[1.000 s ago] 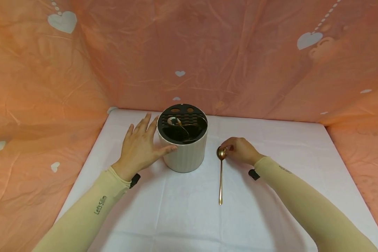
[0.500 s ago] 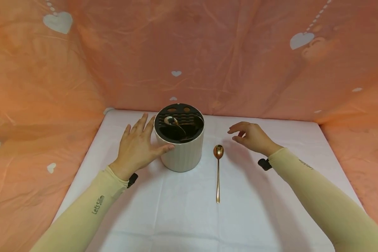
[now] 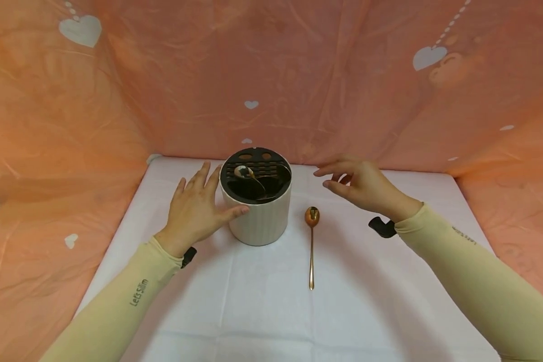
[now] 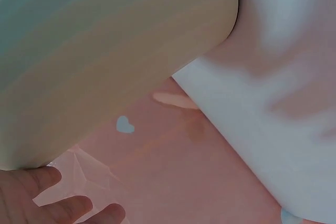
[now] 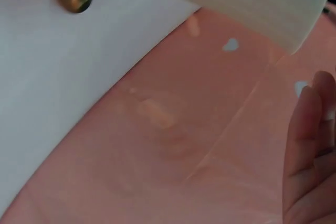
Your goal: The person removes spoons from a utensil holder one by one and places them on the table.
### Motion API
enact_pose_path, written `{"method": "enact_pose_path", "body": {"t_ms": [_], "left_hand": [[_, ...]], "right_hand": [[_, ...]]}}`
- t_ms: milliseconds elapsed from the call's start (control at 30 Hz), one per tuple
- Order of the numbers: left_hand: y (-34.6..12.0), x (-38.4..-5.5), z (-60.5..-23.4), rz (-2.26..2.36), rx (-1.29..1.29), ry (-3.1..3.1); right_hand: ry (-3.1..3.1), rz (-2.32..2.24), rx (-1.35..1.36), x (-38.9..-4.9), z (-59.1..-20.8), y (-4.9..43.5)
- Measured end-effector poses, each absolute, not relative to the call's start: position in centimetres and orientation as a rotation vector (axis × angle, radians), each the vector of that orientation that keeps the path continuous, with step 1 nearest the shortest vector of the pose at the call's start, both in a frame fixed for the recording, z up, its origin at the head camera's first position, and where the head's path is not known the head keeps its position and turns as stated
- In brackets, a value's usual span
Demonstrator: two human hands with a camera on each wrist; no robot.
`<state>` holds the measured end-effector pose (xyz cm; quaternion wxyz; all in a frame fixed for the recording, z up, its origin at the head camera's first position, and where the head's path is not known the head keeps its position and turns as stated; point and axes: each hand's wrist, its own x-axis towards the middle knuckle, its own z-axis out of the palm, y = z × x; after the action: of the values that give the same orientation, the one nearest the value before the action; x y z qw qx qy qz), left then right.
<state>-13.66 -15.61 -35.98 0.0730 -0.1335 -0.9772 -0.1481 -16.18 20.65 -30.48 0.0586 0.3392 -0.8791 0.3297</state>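
Left grip (image 3: 194,213): released, fingers spread, touching the cream ribbed cylindrical holder (image 3: 259,223);
Right grip (image 3: 364,187): released, fingers slightly bent, raised above the white cloth-covered desk (image 3: 262,296);
Long gold metal spoon (image 3: 312,219): on the desk, right of the holder.

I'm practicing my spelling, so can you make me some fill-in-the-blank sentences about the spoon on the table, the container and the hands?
1. The spoon lying on the table is ____ in color.
2. Seen from the person's side, the container stands to the ____ of that spoon.
3. The right hand is holding ____.
4. The biggest white shapes on the backdrop are ____.

Missing words: gold; left; nothing; hearts.
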Motion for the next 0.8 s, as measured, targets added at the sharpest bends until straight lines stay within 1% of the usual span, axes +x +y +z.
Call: {"method": "enact_pose_path", "body": {"t_ms": [233, 433, 800], "left_hand": [[-15.8, -13.7, -36.0, -0.441, -0.401, -2.946], [-15.8, -13.6, -35.9, -0.434, -0.404, -2.952], [-15.7, -13.7, -36.0, -0.433, -0.406, -2.958]], "right_hand": [[-2.560, 1.036, 1.203, -15.4, -30.0, 18.6], [-2.497, 0.987, 1.278, -15.0, -29.8, 17.3], [-2.459, 0.641, 1.308, -15.5, -30.0, 15.7]]}}
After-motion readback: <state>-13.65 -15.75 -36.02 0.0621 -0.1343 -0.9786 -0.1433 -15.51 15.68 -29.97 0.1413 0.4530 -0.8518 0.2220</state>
